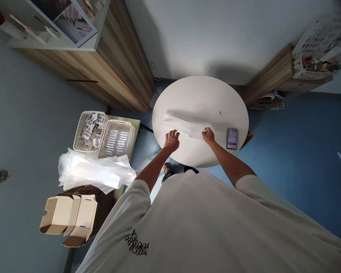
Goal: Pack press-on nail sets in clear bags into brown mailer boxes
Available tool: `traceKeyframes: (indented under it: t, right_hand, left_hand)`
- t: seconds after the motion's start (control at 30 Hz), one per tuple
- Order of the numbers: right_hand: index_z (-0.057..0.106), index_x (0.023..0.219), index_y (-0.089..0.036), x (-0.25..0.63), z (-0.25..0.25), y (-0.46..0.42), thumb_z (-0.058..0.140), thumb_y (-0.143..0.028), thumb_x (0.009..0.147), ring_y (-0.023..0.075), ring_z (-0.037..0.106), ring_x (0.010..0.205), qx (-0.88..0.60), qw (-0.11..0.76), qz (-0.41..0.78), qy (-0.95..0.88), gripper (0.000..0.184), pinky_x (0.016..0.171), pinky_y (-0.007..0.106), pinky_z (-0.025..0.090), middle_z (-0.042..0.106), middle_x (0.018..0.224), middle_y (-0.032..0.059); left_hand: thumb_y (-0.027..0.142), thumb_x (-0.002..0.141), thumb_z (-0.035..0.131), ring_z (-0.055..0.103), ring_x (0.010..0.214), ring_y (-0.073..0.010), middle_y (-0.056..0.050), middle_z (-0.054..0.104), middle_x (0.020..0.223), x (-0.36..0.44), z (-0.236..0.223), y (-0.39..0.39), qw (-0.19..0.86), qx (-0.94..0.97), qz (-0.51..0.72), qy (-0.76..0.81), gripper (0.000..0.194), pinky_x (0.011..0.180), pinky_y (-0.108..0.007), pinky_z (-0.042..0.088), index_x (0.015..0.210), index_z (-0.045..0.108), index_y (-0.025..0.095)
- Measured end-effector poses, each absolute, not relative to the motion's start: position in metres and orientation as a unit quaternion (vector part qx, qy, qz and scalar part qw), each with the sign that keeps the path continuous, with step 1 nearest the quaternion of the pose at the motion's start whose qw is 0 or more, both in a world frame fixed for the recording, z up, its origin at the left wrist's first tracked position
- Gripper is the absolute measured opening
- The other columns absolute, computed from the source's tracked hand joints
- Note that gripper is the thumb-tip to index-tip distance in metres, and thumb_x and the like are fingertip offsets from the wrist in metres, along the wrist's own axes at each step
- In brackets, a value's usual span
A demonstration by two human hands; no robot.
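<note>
A thin, translucent white packing sheet (186, 124) lies slantwise across the round white table (199, 89). My right hand (208, 135) pinches the sheet near its right end. My left hand (172, 140) is at the sheet's near left edge, fingers bent and somewhat apart, with nothing visible in them; whether the fingertips touch the sheet is unclear. A small item with reddish marks (191, 137) shows at the sheet's near edge between my hands, too small to name.
A phone (232, 138) lies at the table's right. Left of the table are a basket of small packets (92, 131), a basket of clear packs (116, 140), stacked white sheets (93, 170) and open cardboard boxes (71, 216). Wooden cabinets (125, 57) stand behind.
</note>
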State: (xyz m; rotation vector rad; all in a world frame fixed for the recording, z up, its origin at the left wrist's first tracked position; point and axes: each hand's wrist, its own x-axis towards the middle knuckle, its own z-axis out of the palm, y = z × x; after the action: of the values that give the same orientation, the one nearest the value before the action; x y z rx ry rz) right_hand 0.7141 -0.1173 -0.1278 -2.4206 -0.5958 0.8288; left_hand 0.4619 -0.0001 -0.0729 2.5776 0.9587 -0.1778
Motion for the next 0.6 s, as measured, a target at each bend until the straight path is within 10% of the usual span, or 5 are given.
traceKeyframes:
  t: [0.27,0.5,0.6]
  right_hand:
    - [0.057,0.140,-0.019,0.716,-0.128,-0.113,0.042,-0.060,0.102,0.0306,0.066,0.119,-0.896,0.292,0.283,-0.178,0.058,0.102,0.040,0.052,0.068,0.132,0.0188]
    - [0.072,0.103,-0.021,0.719,-0.111,-0.090,0.033,-0.074,0.103,0.0270,0.072,0.090,-0.846,0.367,0.349,-0.169,0.066,0.089,0.041,0.056,0.075,0.098,0.0122]
    - [0.074,0.123,-0.022,0.712,-0.111,-0.077,0.037,-0.063,0.106,0.0243,0.074,0.102,-0.797,0.394,0.389,-0.243,0.058,0.096,0.040,0.056,0.076,0.123,0.0117]
  left_hand:
    - [0.012,0.094,0.047,0.045,0.147,-0.0349,-0.017,0.047,0.162,0.479,-0.091,0.000,0.208,0.918,-0.105,0.320,0.059,0.117,-0.055,0.039,0.152,0.050,0.022]
    - [0.014,0.094,0.050,0.045,0.150,-0.0367,-0.019,0.044,0.166,0.479,-0.115,0.021,0.232,0.914,-0.139,0.301,0.062,0.118,-0.056,0.041,0.155,0.048,0.021]
    - [0.015,0.093,0.052,0.045,0.150,-0.0386,-0.020,0.044,0.166,0.482,-0.125,0.032,0.246,0.909,-0.154,0.300,0.064,0.117,-0.059,0.041,0.156,0.048,0.022]
